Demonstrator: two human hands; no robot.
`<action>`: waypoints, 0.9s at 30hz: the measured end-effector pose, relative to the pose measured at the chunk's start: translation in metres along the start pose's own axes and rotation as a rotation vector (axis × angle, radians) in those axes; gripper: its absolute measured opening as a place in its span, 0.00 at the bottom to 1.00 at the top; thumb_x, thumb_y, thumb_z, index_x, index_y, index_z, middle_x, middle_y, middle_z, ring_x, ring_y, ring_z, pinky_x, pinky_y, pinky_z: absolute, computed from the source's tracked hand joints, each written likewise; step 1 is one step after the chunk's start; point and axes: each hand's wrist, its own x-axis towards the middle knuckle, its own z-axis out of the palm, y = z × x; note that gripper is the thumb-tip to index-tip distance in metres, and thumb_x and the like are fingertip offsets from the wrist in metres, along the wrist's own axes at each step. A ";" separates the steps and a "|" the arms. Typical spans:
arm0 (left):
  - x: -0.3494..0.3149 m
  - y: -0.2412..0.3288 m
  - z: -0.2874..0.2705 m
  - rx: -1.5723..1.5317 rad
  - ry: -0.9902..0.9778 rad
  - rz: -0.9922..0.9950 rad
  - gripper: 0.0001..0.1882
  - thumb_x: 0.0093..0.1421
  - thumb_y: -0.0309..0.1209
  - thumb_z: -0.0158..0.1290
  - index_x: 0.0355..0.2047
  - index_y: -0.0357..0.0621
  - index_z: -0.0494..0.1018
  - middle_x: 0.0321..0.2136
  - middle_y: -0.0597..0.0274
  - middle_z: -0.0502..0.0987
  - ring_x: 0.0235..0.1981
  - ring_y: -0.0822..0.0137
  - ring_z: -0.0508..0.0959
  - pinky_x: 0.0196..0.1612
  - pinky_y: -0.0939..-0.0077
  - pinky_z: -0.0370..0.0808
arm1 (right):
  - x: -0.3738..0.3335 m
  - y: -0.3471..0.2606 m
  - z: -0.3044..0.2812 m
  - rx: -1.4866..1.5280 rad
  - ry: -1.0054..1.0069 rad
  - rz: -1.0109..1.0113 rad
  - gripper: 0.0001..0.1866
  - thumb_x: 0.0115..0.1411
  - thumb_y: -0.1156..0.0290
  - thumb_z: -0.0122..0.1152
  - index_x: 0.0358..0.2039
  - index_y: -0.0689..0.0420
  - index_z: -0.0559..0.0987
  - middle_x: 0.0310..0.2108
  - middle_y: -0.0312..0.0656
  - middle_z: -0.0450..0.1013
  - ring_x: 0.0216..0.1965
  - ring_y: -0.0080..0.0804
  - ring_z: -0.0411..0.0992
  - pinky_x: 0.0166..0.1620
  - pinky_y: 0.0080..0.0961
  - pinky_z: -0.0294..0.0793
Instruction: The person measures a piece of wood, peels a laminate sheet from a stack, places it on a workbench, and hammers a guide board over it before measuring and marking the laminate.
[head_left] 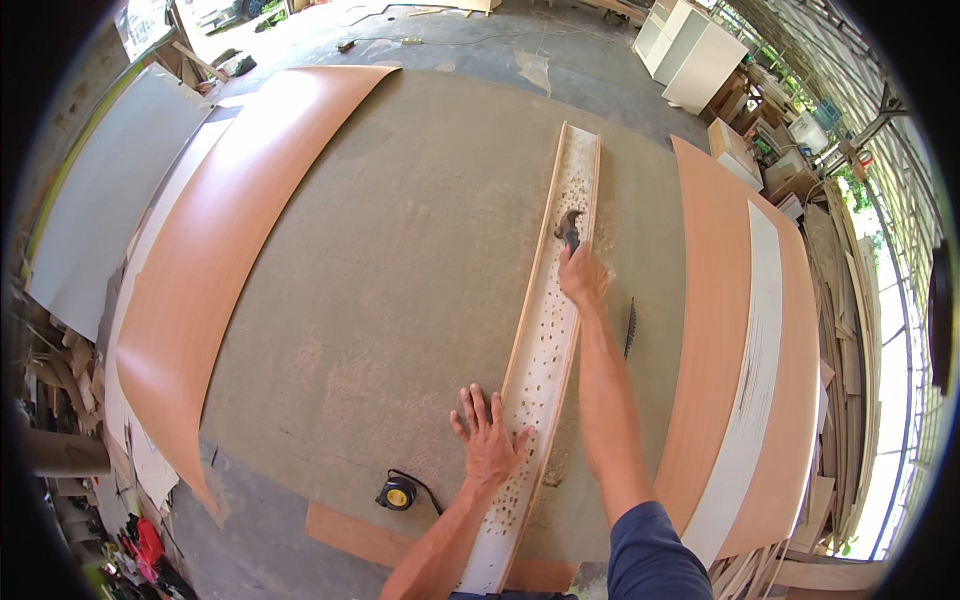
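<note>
A long white board [548,340] with light wooden edge strips and many small holes or brown specks lies lengthwise before me. My right hand [584,276] is closed around the handle of a claw hammer [569,226], whose dark curved head is above the far half of the board. My left hand [488,438] rests palm down across the board's left edge, fingers spread, thumb over the white face. To the left of my left wrist sits a black and yellow tape measure [397,492] with a dark strap. A dark toothed saw blade [630,328] lies right of my right forearm.
The board lies on a wide grey-brown worktop [370,260]. A curved wood-coloured sheet [215,270] borders it on the left, another sheet [710,330] on the right. Stacked wood offcuts [845,330] line the far right. White cabinets [690,60] stand at the back right.
</note>
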 end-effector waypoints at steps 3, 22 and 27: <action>0.001 -0.007 -0.004 0.010 0.004 -0.030 0.45 0.58 0.56 0.52 0.63 0.32 0.56 0.68 0.36 0.44 0.71 0.42 0.38 0.66 0.36 0.33 | -0.011 -0.039 -0.030 0.141 0.100 0.066 0.19 0.68 0.56 0.44 0.40 0.62 0.70 0.29 0.59 0.76 0.35 0.60 0.75 0.39 0.55 0.72; 0.006 -0.034 0.031 0.256 -0.017 0.022 0.44 0.56 0.52 0.55 0.64 0.35 0.55 0.69 0.41 0.42 0.71 0.45 0.36 0.66 0.35 0.34 | -0.232 -0.148 0.026 0.019 -0.252 -0.577 0.26 0.62 0.60 0.55 0.54 0.65 0.67 0.41 0.51 0.72 0.48 0.48 0.70 0.49 0.44 0.70; 0.011 -0.030 0.019 0.173 -0.022 -0.004 0.45 0.56 0.52 0.56 0.64 0.35 0.55 0.69 0.42 0.42 0.72 0.46 0.36 0.66 0.34 0.36 | -0.291 -0.098 -0.032 0.528 -0.110 -0.434 0.20 0.62 0.61 0.55 0.49 0.61 0.73 0.40 0.48 0.71 0.46 0.49 0.71 0.48 0.44 0.70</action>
